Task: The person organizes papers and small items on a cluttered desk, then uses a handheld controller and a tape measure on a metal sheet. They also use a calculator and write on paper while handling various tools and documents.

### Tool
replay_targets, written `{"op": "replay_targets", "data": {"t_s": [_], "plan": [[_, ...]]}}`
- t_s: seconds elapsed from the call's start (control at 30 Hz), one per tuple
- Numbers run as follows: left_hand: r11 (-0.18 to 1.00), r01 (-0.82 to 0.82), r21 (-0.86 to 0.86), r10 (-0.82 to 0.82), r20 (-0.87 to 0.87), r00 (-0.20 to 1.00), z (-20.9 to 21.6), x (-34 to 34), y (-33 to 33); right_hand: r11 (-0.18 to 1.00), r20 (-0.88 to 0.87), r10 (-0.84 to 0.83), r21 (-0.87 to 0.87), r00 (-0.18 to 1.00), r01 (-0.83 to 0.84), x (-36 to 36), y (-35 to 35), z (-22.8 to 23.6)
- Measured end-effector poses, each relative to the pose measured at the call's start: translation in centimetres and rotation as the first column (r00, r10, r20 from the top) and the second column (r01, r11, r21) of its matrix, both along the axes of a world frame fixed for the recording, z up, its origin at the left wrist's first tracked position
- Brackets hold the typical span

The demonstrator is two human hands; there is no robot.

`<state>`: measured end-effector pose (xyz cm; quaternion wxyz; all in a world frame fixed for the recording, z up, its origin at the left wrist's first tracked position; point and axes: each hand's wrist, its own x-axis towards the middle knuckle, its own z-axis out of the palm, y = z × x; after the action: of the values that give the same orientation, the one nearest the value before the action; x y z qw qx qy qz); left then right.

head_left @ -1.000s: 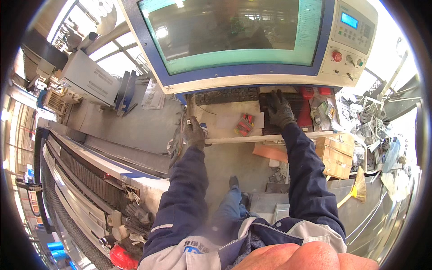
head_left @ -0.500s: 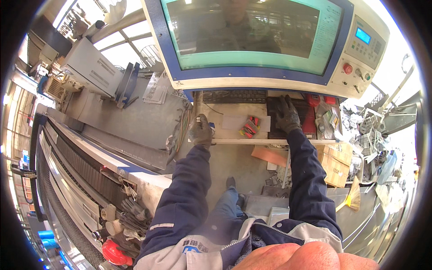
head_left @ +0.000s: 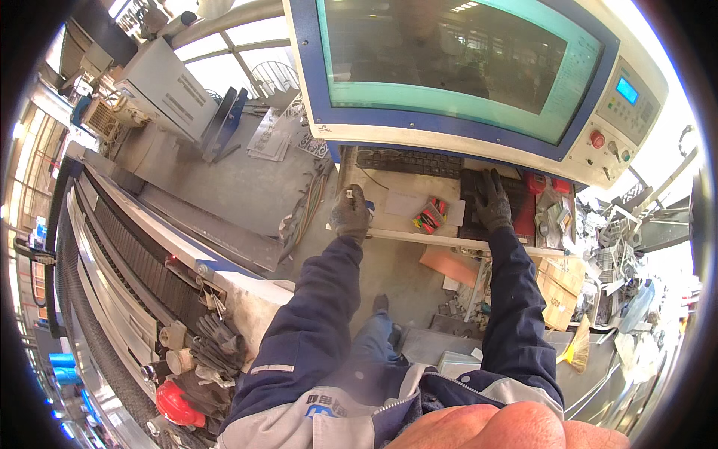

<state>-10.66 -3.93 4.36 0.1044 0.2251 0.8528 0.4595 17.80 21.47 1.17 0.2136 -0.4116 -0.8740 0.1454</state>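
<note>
My left hand (head_left: 351,215), in a dark work glove, is closed at the left front corner of a pull-out keyboard tray (head_left: 396,236); whatever its curled fingers hold is hidden. A small blue item (head_left: 370,206) shows beside it. My right hand (head_left: 493,204), gloved too, lies with fingers stretched forward on a dark pad (head_left: 473,223); anything under the palm is out of sight. Between the hands are a red, black and yellow-green bundle (head_left: 431,215) and a sheet of white paper (head_left: 402,203). A black keyboard (head_left: 419,162) sits at the back of the tray.
Above the tray stands a blue-framed monitor (head_left: 449,67) with a control panel (head_left: 621,112) and red stop button (head_left: 597,138). To the right are a cardboard box (head_left: 559,292), a yellow brush (head_left: 577,350) and piled metal scrap. A long machine bed (head_left: 112,254) and red helmet (head_left: 178,404) are left.
The whole view has shifted and tilted, so the monitor and tray sit further right and lower. Both hands keep about the same places on the tray.
</note>
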Motion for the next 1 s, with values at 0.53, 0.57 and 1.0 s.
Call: {"op": "replay_targets", "data": {"t_s": [0.53,0.57,1.0], "plan": [[0.999,-0.037,-0.032,0.036,-0.040,0.999,-1.3,-0.5,0.4,0.992,-0.033,0.051,0.114,0.998,-0.047,0.3,0.7,-1.4],[1.000,-0.021,-0.006,0.021,-0.075,0.997,-1.3,-0.5,0.4,0.991,-0.050,0.061,0.121,0.997,-0.055,0.3,0.8,-1.5],[1.000,0.004,0.009,-0.003,-0.059,0.998,-0.6,-0.3,0.0,0.999,-0.104,0.037,0.023,0.994,-0.035,0.5,0.5,-1.5]]}}
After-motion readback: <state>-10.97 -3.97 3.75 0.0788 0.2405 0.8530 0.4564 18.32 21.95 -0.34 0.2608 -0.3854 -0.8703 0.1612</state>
